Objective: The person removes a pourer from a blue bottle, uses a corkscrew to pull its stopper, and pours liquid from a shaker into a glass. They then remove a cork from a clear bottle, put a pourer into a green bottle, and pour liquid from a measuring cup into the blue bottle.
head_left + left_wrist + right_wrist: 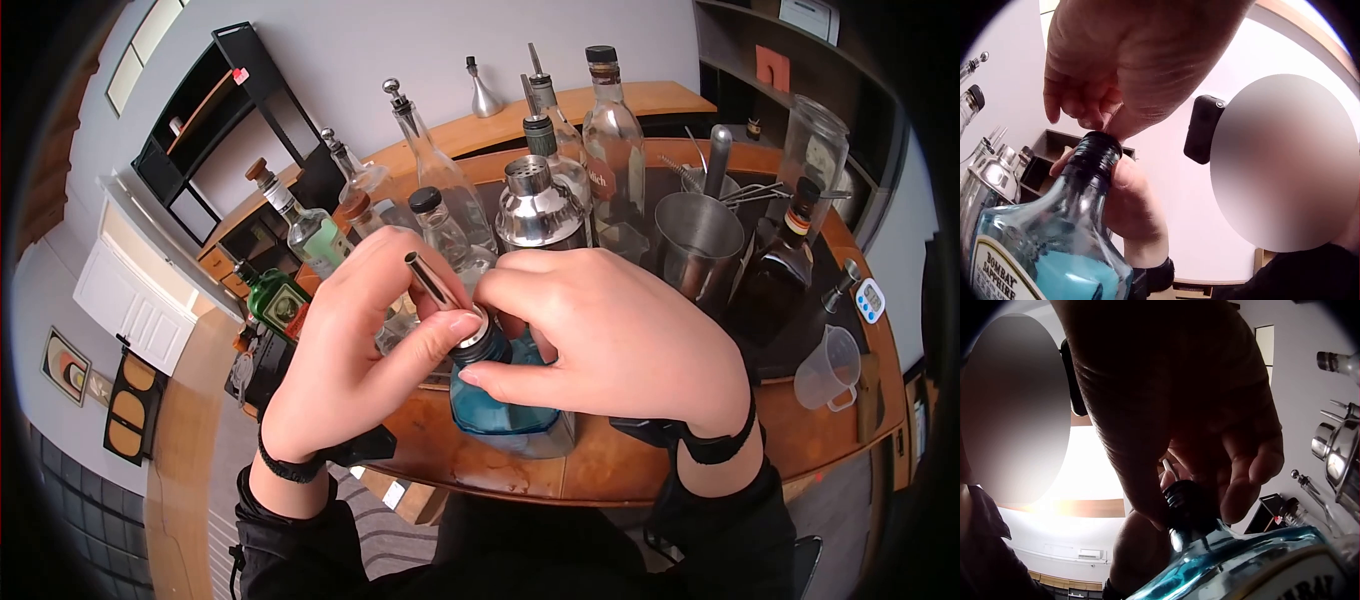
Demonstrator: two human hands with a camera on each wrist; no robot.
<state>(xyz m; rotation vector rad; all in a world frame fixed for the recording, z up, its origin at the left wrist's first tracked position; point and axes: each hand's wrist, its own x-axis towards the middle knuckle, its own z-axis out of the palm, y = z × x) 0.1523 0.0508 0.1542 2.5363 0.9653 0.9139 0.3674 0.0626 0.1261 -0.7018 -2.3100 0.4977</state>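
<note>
A blue-tinted glass bottle (pixel 510 412) with a Bombay Sapphire label (pixel 999 275) stands upright near the table's front edge. From its mouth rises a metal pour spout (pixel 430 280), tilted toward the left. My left hand (pixel 352 335) pinches the spout near its base, with the thumb on the metal. Around the bottle's black-ringed neck (pixel 1090 159) my right hand (pixel 610 330) curls its thumb and fingers. In the right wrist view the right hand (pixel 1179 394) is dark and covers part of the neck.
Behind the hands stand a cocktail shaker (pixel 541 215), several glass bottles, and a tall clear bottle (pixel 613 150). To the right are a metal mixing tin (pixel 699 240), a dark liquor bottle (pixel 775 265), a plastic measuring jug (pixel 830 368) and a small timer (pixel 870 300). A green bottle (pixel 272 298) stands left.
</note>
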